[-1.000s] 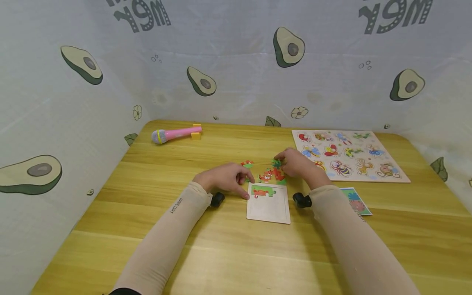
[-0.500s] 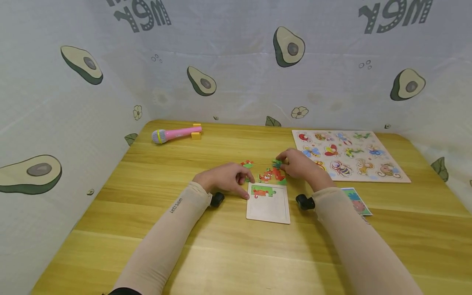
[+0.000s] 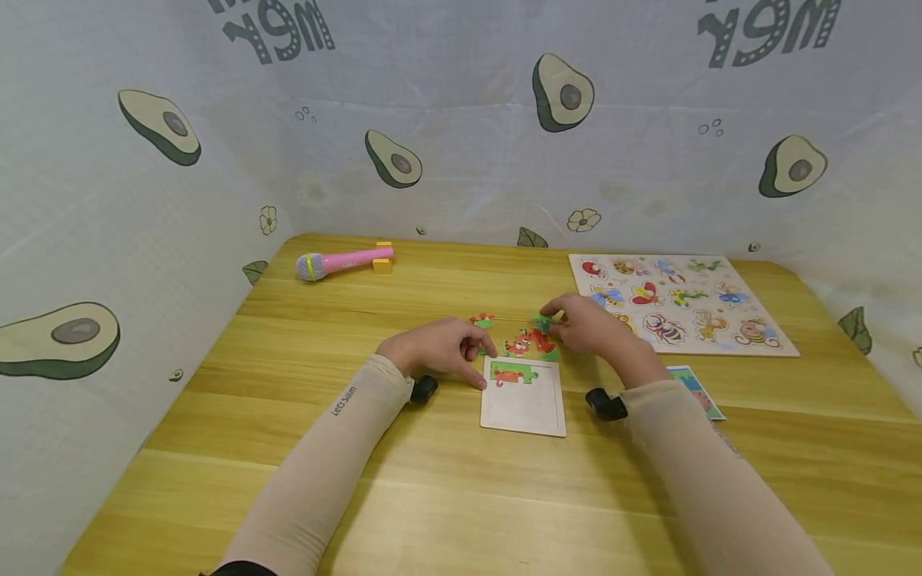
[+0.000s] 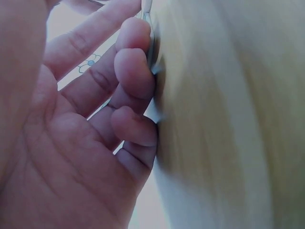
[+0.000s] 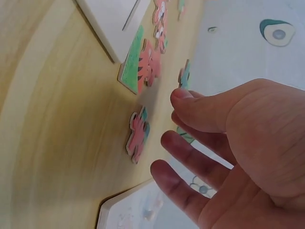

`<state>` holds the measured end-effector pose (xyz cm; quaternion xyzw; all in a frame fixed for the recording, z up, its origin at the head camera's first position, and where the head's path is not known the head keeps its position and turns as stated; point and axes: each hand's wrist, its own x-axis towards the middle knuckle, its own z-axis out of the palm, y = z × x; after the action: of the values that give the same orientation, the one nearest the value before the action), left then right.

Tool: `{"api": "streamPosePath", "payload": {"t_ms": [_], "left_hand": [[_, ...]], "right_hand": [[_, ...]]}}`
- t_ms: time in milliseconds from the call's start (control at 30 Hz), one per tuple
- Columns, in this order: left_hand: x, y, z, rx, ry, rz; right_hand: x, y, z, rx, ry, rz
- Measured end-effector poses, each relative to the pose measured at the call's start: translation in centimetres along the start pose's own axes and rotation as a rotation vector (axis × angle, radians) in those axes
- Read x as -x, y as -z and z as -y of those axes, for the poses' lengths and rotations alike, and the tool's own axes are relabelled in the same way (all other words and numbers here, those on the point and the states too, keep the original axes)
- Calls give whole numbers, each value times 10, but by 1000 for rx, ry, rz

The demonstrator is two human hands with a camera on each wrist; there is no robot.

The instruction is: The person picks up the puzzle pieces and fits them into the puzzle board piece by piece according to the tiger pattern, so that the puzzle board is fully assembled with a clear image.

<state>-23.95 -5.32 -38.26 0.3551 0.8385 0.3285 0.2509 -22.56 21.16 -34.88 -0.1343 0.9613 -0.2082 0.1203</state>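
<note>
A square wooden puzzle board (image 3: 523, 410) lies in front of me with one green-and-orange jigsaw piece (image 3: 510, 373) in its upper left corner. My left hand (image 3: 445, 350) holds the board at that corner, thumb at the left edge and index finger at the top; its other fingers curl in the left wrist view. Beyond the board, my right hand (image 3: 587, 324) pinches a teal-green jigsaw piece (image 5: 184, 74) between thumb and index finger, the other fingers spread. Loose orange tiger pieces (image 3: 519, 344) lie at the board's top edge, and another piece (image 5: 137, 135) lies under the right hand.
A red-and-green piece (image 3: 483, 320) lies farther back. At the right stands a large insect peg puzzle (image 3: 684, 308) flat on the table, with a picture card (image 3: 702, 394) partly behind the right forearm. A pink toy microphone (image 3: 346, 262) lies at the back left.
My right wrist has swung to the right, and its fingers have shifted slightly right with the teal-green piece. The left hand and the board have stayed in place.
</note>
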Motion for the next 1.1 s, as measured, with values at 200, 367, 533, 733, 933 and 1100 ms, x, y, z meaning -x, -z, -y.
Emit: {"api": "streamPosePath", "payload": {"t_ms": [200,367,533,733,933,1100], "left_hand": [[0,1,-1,-12,7,3],[0,0,0,1,10,0],[0,-1,1,0,4,-1],[0,-2,2,-5,5,-6],[0,-2,1,-1,6,-7],[0,-2,1,-12,3,-6]], "right_hand": [[10,-3,3,6,53,-14],[21,-9,6,18,90,-26],[32,-12,9,32,87,12],[45,-14,11,4,128,76],[49,-18,9,-2,162,110],[51,-19,10,-5,156,117]]}}
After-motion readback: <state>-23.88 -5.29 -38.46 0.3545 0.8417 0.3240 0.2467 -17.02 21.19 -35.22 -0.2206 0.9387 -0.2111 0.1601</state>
